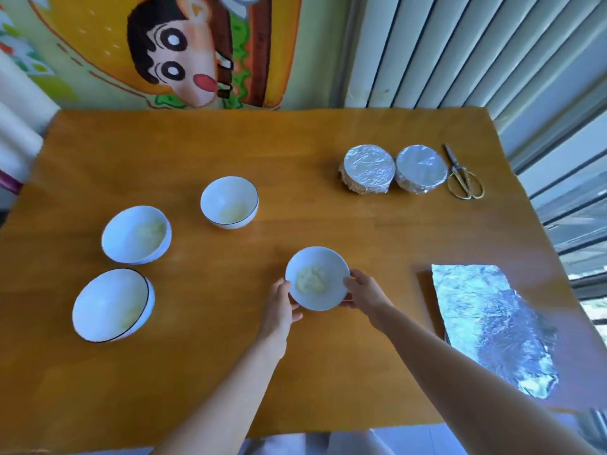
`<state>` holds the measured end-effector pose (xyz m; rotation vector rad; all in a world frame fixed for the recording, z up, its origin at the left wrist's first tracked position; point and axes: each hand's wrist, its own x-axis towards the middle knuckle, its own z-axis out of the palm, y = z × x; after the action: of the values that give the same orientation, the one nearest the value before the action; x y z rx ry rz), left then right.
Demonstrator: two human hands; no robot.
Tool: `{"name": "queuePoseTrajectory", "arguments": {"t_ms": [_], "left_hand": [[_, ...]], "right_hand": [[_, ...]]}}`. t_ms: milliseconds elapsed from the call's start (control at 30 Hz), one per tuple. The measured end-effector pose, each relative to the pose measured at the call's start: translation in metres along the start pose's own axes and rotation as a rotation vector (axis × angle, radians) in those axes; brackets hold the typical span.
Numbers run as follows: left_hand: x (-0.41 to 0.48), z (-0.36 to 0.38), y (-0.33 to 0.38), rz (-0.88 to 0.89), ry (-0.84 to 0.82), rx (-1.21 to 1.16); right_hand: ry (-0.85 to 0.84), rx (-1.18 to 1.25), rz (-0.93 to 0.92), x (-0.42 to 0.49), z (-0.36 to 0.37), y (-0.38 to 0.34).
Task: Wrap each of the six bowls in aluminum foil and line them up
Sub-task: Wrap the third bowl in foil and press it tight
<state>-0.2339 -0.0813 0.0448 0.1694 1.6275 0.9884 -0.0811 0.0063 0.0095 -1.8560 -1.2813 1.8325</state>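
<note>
Bright daylight from the right window (574, 198) — soft focus, warped edges.

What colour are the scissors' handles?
Gold, brassy; the scissors show best in the head view.

No text, label or number readable for me anywhere. Cartoon wall picture (184, 54): only drawing, no letters. Also white bowl (317, 279) before me, foil sheet (492, 323), scissors (461, 178): plain surfaces, no brand mark I can read.
</note>
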Motion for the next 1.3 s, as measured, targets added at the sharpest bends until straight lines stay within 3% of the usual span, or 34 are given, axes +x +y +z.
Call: {"name": "queuePoseTrajectory", "arguments": {"t_ms": [133,200,300,400,500,600,700,800,867,1000,1100,1233,1300], "left_hand": [[-0.008,0.031,-0.015,0.011,0.05,-0.03],[-0.018,0.047,-0.029,0.045,0.262,-0.038],[-0.046,0.068,-0.049,0.256,0.561,-0.049],[-0.067,0.108,-0.072,0.385,0.433,0.017],[-0.068,0.161,-0.091,0.249,0.078,0.186],[-0.065,0.207,-0.101,0.096,-0.145,0.449],[-0.062,0.244,-0.103,0.023,-0.149,0.477],[-0.054,0.265,-0.101,0.009,-0.07,0.381],[-0.05,0.276,-0.103,0.084,0.008,0.402],[-0.046,0.283,-0.105,0.327,0.166,0.672],[-0.048,0.285,-0.097,0.452,0.171,0.632],[-0.054,0.272,-0.084,0.557,-0.032,0.326],[-0.057,0.258,-0.074,0.575,-0.044,0.186]], "right_hand": [[0.007,0.086,-0.025,-0.011,-0.037,0.02],[0.096,0.107,-0.065,-0.017,-0.063,0.032],[0.222,0.117,-0.122,-0.025,-0.108,0.045],[0.345,-0.043,-0.155,-0.036,-0.155,0.06],[0.486,-0.445,-0.221,-0.051,-0.192,0.084],[0.401,-0.746,-0.115,-0.062,-0.211,0.105],[0.177,-0.761,-0.06,-0.064,-0.224,0.125],[0.113,-0.72,-0.115,-0.062,-0.232,0.134],[0.112,-0.706,-0.152,-0.06,-0.24,0.139],[0.074,-0.633,-0.202,-0.058,-0.254,0.138],[0.171,-0.506,-0.226,-0.061,-0.264,0.131],[0.43,-0.421,-0.235,-0.062,-0.279,0.119],[0.458,-0.308,-0.235,-0.063,-0.279,0.104]]}}
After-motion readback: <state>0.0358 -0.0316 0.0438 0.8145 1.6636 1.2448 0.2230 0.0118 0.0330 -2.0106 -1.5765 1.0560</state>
